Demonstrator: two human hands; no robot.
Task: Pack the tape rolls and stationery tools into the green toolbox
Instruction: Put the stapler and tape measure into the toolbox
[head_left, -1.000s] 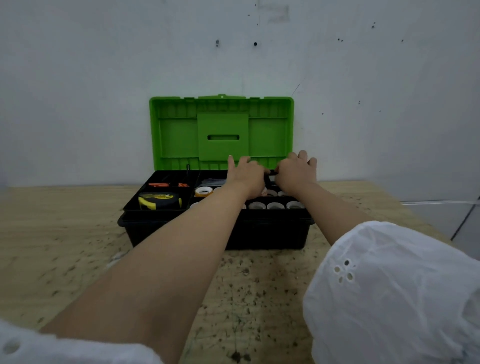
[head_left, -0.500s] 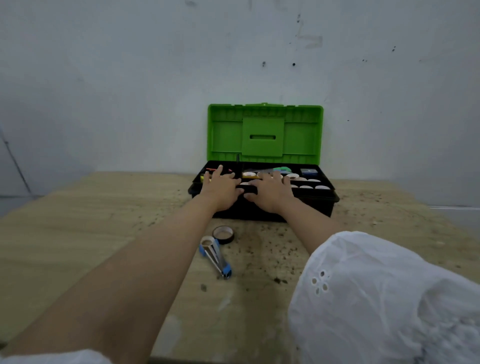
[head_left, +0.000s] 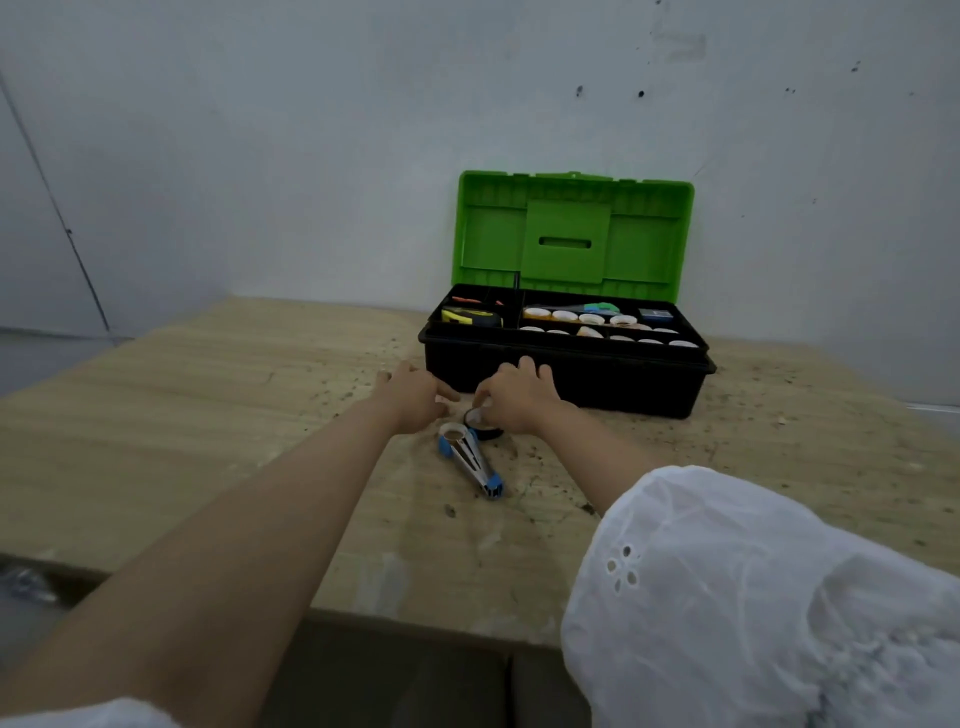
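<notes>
Both hands are low over the tabletop (head_left: 208, 415), just in front of the green toolbox (head_left: 571, 244), which stands open with its lid upright against the wall. The right hand (head_left: 514, 397) is directly above a black tape roll (head_left: 485, 427) lying flat on the wood. Its fingers (head_left: 527, 366) are curled down over the roll's far side with the thumb at the rim; whether they have closed on it cannot be told. The left hand (head_left: 415, 400) is just beside the roll on its left, fingers loosely apart and holding nothing. The right hand is judged the better placed to lift the roll. Touching or nearly touching the roll's near edge lies a blue-and-white tool (head_left: 470, 457), slim and rigid, its long axis running from the hands back toward the person and slightly right. The roll is a smooth, dark, low ring. The toolbox tray is black moulded plastic with dividers, holding rows of small tape rolls (head_left: 597, 325) on the right and a yellow tape measure (head_left: 470, 317) on the left. The tabletop is pale, rough, speckled wood.
</notes>
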